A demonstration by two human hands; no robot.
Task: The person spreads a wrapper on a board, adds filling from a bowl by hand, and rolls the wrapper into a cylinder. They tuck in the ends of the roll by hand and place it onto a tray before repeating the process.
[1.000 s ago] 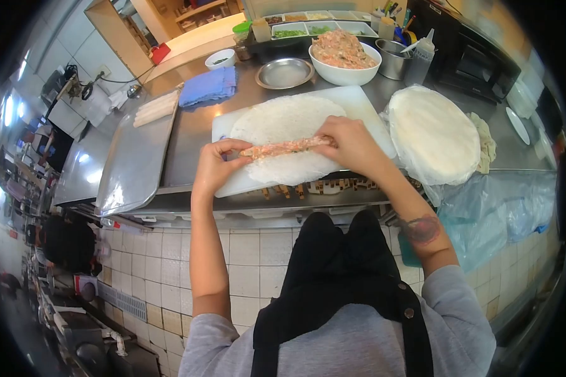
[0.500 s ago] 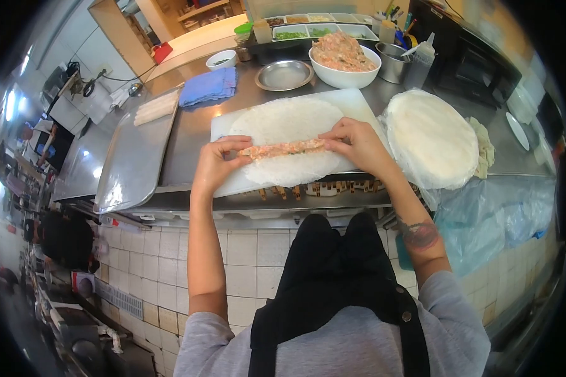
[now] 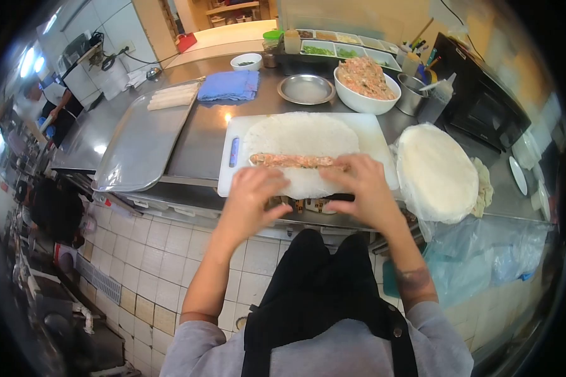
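A long strip of pinkish minced filling (image 3: pixel 289 161) with green flecks lies across a round white wrapper sheet (image 3: pixel 300 133). The sheet is spread on a white cutting board (image 3: pixel 378 141), its near edge reaching the board's front. My left hand (image 3: pixel 255 198), a little blurred, hovers at the near left of the board with thumb and fingers apart and nothing in them. Over the right end of the strip, my right hand (image 3: pixel 361 185) has its fingers spread and thumb apart, also holding nothing; it hides that end of the filling.
Left stands a metal tray (image 3: pixel 141 141) with several pale rolls (image 3: pixel 173 96). Behind the board are folded blue cloths (image 3: pixel 229 85), a metal plate (image 3: pixel 306 89) and a white bowl (image 3: pixel 363 100) heaped with filling. Right, a stack of round wrappers (image 3: pixel 437 169) lies in plastic.
Both hands have let go of the filling strip's ends and drawn back toward me, fingers opened. The strip now lies on the wrapper, and the camera view has shifted.
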